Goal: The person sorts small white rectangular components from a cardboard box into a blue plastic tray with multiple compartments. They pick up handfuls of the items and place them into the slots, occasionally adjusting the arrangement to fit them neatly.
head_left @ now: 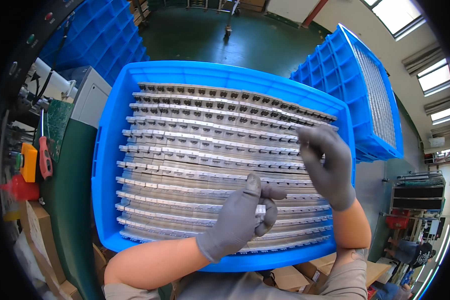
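Note:
A large blue plastic crate point(210, 71) stands before me, filled with long rows of small silver metal parts point(200, 145) set side by side. Above the near rows is my gloved left hand point(235, 220), its fingers curled round one small silver metal part point(260, 210) while the thumb and index finger stretch out. My gloved right hand point(330, 162) is raised over the crate's right side. Its fingers bend in toward the thumb, and whatever may be between them is hidden. Both gloves are grey.
Blue crates point(97, 42) are stacked at far left. Another blue crate point(335, 82) full of parts stands at far right. Left of me lie a red-handled screwdriver point(45, 159), an orange tool point(29, 162) and a red bottle point(22, 189). A person point(412, 252) is in the right background.

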`<state>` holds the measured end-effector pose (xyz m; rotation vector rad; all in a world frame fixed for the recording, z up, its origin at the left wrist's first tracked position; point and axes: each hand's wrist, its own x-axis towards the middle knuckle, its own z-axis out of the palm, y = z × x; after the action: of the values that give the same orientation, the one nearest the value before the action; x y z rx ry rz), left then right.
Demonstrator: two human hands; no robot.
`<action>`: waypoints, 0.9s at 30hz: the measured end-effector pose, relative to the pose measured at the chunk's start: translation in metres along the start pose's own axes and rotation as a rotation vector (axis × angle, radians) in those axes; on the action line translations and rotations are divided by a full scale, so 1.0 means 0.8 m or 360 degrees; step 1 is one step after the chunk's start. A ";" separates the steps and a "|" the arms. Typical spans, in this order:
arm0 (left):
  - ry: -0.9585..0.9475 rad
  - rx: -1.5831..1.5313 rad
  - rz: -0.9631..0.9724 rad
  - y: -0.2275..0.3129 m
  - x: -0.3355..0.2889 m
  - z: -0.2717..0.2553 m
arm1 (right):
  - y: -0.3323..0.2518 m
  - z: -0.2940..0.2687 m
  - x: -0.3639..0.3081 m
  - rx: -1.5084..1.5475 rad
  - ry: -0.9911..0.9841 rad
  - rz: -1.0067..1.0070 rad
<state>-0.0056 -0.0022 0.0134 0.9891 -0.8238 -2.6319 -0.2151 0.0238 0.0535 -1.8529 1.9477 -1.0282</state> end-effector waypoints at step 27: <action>-0.0108 0.0295 0.0302 -0.004 0.005 -0.003 | -0.039 0.015 -0.033 -0.0293 -0.0287 -0.0473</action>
<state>-0.0069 -0.0023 0.0075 0.8216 -1.1353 -2.4737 -0.1798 0.0471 0.0579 -2.3014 1.7500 -0.7431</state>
